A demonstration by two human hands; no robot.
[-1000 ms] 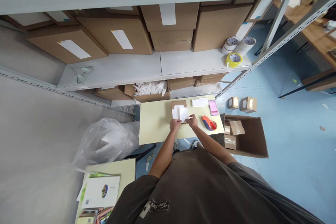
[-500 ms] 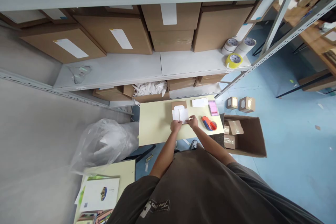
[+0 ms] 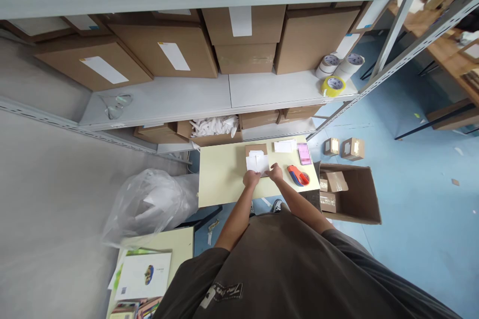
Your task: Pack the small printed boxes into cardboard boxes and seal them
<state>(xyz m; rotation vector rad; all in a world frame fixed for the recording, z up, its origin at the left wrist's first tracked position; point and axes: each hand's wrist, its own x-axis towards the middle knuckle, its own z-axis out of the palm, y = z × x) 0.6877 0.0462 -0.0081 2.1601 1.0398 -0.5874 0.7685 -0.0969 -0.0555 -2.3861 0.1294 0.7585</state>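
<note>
A small brown cardboard box [image 3: 256, 148] lies on the pale yellow table [image 3: 220, 174] in front of me. White paper [image 3: 257, 163] covers most of its top. My left hand [image 3: 251, 178] is closed at the paper's near left corner, thumb along the edge. At the near right corner, my right hand [image 3: 275, 173] pinches the paper's edge between thumb and fingers. An orange and blue tape dispenser [image 3: 298, 175] lies just right of my right hand. Beyond it are a stack of white slips [image 3: 285, 146] and a pink pad [image 3: 304, 153].
An open carton [image 3: 355, 194] with small boxes stands right of the table. Grey shelving [image 3: 277, 87] behind it holds large cartons and tape rolls [image 3: 333, 86]. At left sit a clear plastic bag [image 3: 149, 204] and a side table with books [image 3: 144, 276].
My right hand's fingers have shifted slightly at the paper's near right corner. My left hand stays in nearly the same place.
</note>
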